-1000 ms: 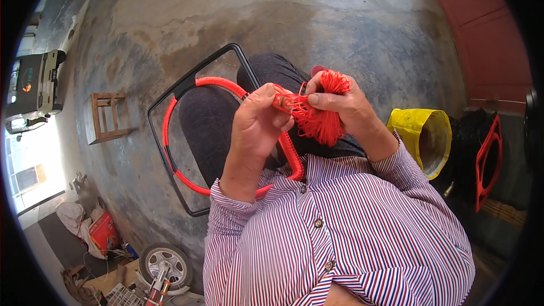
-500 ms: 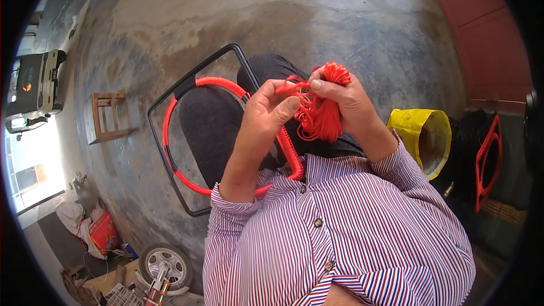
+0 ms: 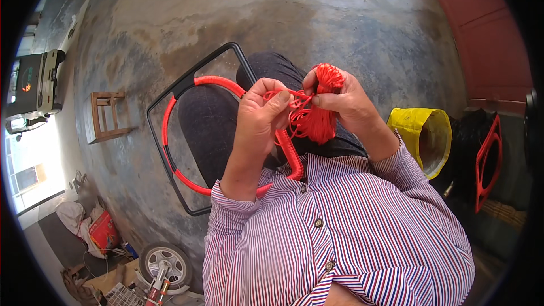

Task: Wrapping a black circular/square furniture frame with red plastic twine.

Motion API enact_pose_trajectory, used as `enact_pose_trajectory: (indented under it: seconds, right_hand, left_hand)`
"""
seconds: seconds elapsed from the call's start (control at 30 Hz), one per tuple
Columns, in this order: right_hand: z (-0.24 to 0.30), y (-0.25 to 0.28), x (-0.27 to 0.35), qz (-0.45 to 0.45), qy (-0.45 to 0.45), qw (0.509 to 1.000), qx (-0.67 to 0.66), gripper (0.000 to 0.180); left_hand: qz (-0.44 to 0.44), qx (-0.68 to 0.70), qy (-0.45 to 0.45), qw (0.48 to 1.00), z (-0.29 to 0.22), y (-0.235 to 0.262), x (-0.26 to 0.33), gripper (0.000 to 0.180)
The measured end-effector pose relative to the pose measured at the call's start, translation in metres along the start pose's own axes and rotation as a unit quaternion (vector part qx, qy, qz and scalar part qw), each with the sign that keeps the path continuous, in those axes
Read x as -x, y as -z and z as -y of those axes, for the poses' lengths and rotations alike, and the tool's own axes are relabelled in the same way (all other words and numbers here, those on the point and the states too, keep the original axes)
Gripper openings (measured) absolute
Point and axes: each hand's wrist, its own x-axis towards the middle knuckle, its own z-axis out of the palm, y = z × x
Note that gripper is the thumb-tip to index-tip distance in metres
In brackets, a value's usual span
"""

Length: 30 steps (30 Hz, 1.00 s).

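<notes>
A bundle of shiny red cord hangs over my lap, its looped top sticking up past my fingers. My right hand is closed around the upper part of this bundle. Pinched between the thumb and fingers of my left hand is a loose strand of the same cord, and a tangle of small loops lies between the two hands. Across my thighs rests a black metal frame with a ring wrapped in red cord. My left forearm hides part of that ring.
To the right stand a yellow bag with an open top and a red-edged black frame. A small wooden stool is on the concrete floor at left. Lower left are a wheel and a red bag. A vehicle stands far left.
The bundle has shifted slightly left and my right hand has turned, its fingers now lower around the cord. My left hand has closed its pinch on the strand.
</notes>
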Motion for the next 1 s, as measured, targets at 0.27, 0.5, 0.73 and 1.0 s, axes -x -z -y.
enact_pose_trajectory:
  seconds: [0.27,0.5,0.73,1.0]
  right_hand:
    - [-0.007,0.000,-0.002,-0.099,0.030,0.986,-0.131,0.016]
    - [-0.001,-0.006,0.004,-0.040,0.050,0.997,-0.039,0.019]
    - [0.002,-0.006,0.004,-0.051,0.026,0.998,-0.025,0.027]
    - [0.011,0.008,0.002,-0.016,0.032,0.993,-0.113,0.040]
  left_hand:
    - [-0.048,-0.142,-0.167,0.975,0.008,0.008,-0.002,0.018]
    - [0.018,-0.408,-0.160,0.899,0.010,-0.006,0.003,0.018]
    - [-0.016,-0.234,-0.273,0.933,0.011,-0.004,0.001,0.015]
    - [0.023,-0.159,-0.285,0.945,0.003,0.006,-0.001,0.029]
